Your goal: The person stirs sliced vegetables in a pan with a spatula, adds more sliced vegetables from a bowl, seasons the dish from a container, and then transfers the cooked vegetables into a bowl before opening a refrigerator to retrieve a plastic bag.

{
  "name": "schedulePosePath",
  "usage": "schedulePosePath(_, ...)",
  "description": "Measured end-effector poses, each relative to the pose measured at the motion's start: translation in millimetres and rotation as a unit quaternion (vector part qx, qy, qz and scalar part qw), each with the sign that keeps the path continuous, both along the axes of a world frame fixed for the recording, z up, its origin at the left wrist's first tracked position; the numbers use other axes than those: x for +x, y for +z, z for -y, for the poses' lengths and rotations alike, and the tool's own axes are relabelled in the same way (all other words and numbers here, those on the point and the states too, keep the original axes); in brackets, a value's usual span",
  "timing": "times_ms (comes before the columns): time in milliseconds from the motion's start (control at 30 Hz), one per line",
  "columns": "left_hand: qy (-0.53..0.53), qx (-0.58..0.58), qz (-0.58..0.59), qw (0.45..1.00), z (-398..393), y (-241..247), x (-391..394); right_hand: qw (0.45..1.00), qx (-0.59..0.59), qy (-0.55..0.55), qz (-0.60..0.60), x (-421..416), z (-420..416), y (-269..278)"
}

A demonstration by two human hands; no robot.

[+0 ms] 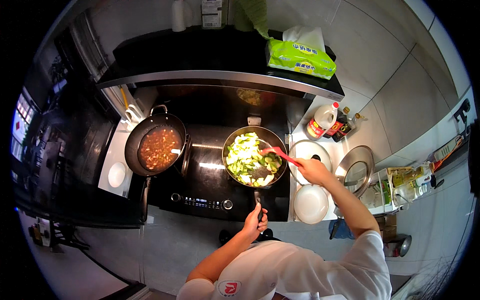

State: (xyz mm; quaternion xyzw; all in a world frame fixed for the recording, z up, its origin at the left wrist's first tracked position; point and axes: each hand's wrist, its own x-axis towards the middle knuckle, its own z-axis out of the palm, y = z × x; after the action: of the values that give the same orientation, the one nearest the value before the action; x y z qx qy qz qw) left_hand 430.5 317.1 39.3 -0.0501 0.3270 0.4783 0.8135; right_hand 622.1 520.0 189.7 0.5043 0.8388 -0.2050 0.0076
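Note:
My left hand (256, 223) grips the dark handle of a frying pan (227, 138) on the right part of the black cooktop. Pale and green vegetable slices (242, 155) lie in the pan, brightly lit, with some darker pieces at its right side. My right hand (314, 171) holds a red spatula (280, 152), whose head is among the food near the pan's right side. On the left of the cooktop stands a dark wok (131, 150) holding brown liquid with many small pieces (159, 148).
A glass lid (302, 148), a white plate (311, 204) and another lid (369, 153) are to the right. Behind them stand sauce bottles (321, 122). A white bowl (117, 174) sits at left. The range hood (210, 77) overhangs the back, carrying a green tissue pack (300, 58).

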Motion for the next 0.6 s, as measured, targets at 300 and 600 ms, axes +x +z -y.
schedulePosePath(300, -0.014, 0.004, -0.003, 1.000, -1.0, -6.7, -0.3, 0.983, 0.037, 0.078, 0.160, 23.8, 22.5, 82.6)
schedulePosePath(600, -0.015, 0.001, -0.010, 1.000, -0.7, -2.6, -0.2, 0.997, 0.025, 0.069, 0.026, -31.7, 15.2, 33.6)
